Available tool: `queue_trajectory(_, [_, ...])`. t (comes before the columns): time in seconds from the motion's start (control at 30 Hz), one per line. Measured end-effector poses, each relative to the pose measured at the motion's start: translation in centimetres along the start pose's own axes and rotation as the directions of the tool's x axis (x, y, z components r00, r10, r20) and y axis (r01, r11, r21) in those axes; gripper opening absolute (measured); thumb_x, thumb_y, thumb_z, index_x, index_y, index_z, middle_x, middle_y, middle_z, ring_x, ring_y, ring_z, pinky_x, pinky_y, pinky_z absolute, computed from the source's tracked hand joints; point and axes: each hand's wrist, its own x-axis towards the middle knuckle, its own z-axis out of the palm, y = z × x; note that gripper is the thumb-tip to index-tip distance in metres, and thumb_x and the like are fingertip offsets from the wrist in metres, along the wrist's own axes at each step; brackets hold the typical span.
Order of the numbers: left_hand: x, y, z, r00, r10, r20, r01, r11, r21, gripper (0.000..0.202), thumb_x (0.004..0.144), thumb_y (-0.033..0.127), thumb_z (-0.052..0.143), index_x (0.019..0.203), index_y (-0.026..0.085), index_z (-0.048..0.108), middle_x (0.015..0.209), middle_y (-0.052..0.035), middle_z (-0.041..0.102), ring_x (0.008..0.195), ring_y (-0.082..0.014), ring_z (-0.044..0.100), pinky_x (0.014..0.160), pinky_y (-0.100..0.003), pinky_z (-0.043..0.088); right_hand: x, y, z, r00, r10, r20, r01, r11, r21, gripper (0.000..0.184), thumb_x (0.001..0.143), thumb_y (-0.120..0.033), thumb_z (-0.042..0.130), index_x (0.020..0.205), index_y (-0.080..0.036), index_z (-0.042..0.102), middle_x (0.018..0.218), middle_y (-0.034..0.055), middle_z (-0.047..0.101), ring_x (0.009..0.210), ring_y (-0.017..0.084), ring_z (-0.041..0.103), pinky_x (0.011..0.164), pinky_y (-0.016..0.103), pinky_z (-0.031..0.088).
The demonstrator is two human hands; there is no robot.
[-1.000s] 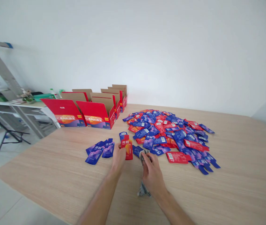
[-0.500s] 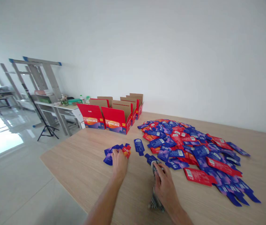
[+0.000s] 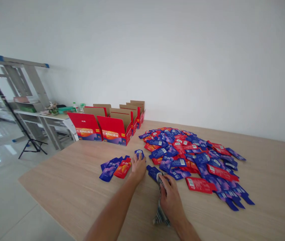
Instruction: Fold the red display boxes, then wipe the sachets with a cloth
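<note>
My left hand (image 3: pixel 138 167) lies over a small blue pouch (image 3: pixel 139 152), its fingers stretched across it and hiding most of it. Just left of that hand are a red pouch (image 3: pixel 122 168) and, partly overlapping, a blue pouch (image 3: pixel 109 170) with a further blue one beneath. My right hand (image 3: pixel 171 197) is closed on a striped cloth (image 3: pixel 161 216), which hangs bunched down to the tabletop. The cloth's upper end touches another blue pouch (image 3: pixel 153 172), whose lower part is covered by cloth and fingers.
A big heap of red and blue pouches (image 3: pixel 190 150) spreads over the table's right half. Several open red cartons (image 3: pixel 113 130) stand at the back left. The wooden table's (image 3: pixel 64 187) left edge drops to the floor. A black tripod (image 3: pixel 29 140) and side tables stand beyond.
My left hand has left the red and blue pouches and moved right onto the single blue pouch. My right hand stays on the cloth. The view has turned slightly right.
</note>
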Motion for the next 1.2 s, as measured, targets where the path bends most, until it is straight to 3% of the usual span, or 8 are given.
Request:
queue_trajectory(0.1, [-0.3, 0.3, 0.8, 0.999, -0.045, 0.020, 0.045, 0.998, -0.033, 0.045, 0.077, 0.012, 0.055, 0.121, 0.018, 0.062, 0.145, -0.0222, 0.043, 0.136, -0.0434, 0.033, 0.106, -0.063, 0.019, 0.0, 0.2, -0.2, 1.000, 0.013, -0.004, -0.013, 1.000, -0.007, 0.036, 0.095, -0.019, 0.043, 0.127, -0.021, 0.060, 0.123, 0.0135, 0.055, 0.115, 0.026, 0.055, 0.095, 0.048, 0.053])
queue_trajectory(0.3, [-1.1, 1.1, 1.1, 0.991, -0.133, -0.002, 0.130, 0.970, -0.205, 0.026, 0.080, 0.017, 0.053, 0.102, 0.015, 0.066, 0.124, -0.0226, 0.057, 0.124, -0.0372, 0.047, 0.102, -0.051, 0.032, 0.2, -0.5, -0.3, 1.000, -0.003, -0.007, 0.004, 1.000, 0.013, 0.036, 0.095, -0.016, 0.043, 0.126, -0.022, 0.061, 0.121, 0.0124, 0.056, 0.113, 0.024, 0.056, 0.094, 0.046, 0.054])
queue_trajectory(0.47, [-1.4, 0.7, 0.9, 0.967, -0.251, -0.031, 0.210, 0.866, -0.454, 0.051, 0.062, 0.010, 0.068, 0.111, 0.014, 0.056, 0.127, -0.0227, 0.055, 0.127, -0.0382, 0.044, 0.103, -0.050, 0.032, 0.0, -0.7, -0.5, 1.000, 0.020, 0.021, -0.021, 1.000, 0.022, 0.036, 0.096, -0.015, 0.041, 0.127, -0.022, 0.059, 0.121, 0.0127, 0.054, 0.114, 0.024, 0.054, 0.095, 0.045, 0.053])
queue_trajectory(0.6, [-1.8, 0.0, 0.4, 0.959, -0.262, 0.107, 0.257, 0.644, -0.721, 0.050, 0.055, 0.012, 0.073, 0.103, 0.014, 0.060, 0.098, -0.0135, 0.068, 0.096, -0.0314, 0.064, 0.084, -0.044, 0.048, -0.2, -0.5, -1.0, 0.997, 0.066, 0.030, -0.067, 0.996, 0.064, 0.035, 0.096, -0.016, 0.041, 0.125, -0.021, 0.060, 0.122, 0.0126, 0.054, 0.115, 0.024, 0.054, 0.096, 0.044, 0.052])
queue_trajectory(0.73, [-3.4, 0.7, -0.3, 0.972, -0.125, 0.200, 0.231, 0.332, -0.915, 0.039, 0.065, 0.028, 0.074, 0.100, 0.015, 0.064, 0.086, -0.0070, 0.071, 0.073, -0.0217, 0.067, 0.071, -0.037, 0.053, 0.0, -0.6, -2.0, 0.990, 0.138, 0.018, -0.140, 0.984, 0.109, 0.033, 0.095, -0.017, 0.043, 0.122, -0.022, 0.061, 0.120, 0.0112, 0.055, 0.113, 0.023, 0.056, 0.097, 0.043, 0.051])
queue_trajectory(0.97, [-5.5, 3.6, -1.5, 0.938, 0.122, 0.324, 0.342, -0.188, -0.921, 0.036, 0.083, 0.042, 0.063, 0.099, 0.010, 0.069, 0.092, -0.0141, 0.074, 0.084, -0.0260, 0.070, 0.080, -0.041, 0.055, 0.8, -0.7, -3.9, 0.974, 0.220, -0.062, -0.208, 0.965, 0.158, 0.032, 0.096, -0.021, 0.044, 0.124, -0.021, 0.060, 0.120, 0.0105, 0.057, 0.113, 0.022, 0.055, 0.099, 0.041, 0.049])
queue_trajectory(1.1, [-5.6, 4.3, -1.3, 0.917, 0.173, 0.360, 0.396, -0.267, -0.879, 0.033, 0.086, 0.037, 0.061, 0.101, 0.009, 0.069, 0.092, -0.0136, 0.074, 0.085, -0.0254, 0.070, 0.080, -0.038, 0.054, 0.6, -0.9, -4.1, 0.988, 0.138, -0.076, -0.128, 0.985, 0.117, 0.036, 0.096, -0.019, 0.045, 0.130, -0.024, 0.057, 0.124, 0.0108, 0.054, 0.114, 0.022, 0.054, 0.097, 0.041, 0.049])
queue_trajectory(1.2, [-5.7, 4.5, -1.1, 0.916, 0.170, 0.364, 0.399, -0.282, -0.873, 0.026, 0.084, 0.030, 0.064, 0.099, 0.009, 0.069, 0.092, -0.0120, 0.074, 0.083, -0.0223, 0.069, 0.076, -0.032, 0.054, 0.3, -1.3, -3.9, 0.997, -0.046, 0.067, 0.039, 0.995, 0.096, 0.044, 0.092, -0.012, 0.046, 0.132, -0.029, 0.057, 0.127, 0.0094, 0.052, 0.115, 0.023, 0.053, 0.094, 0.039, 0.051])
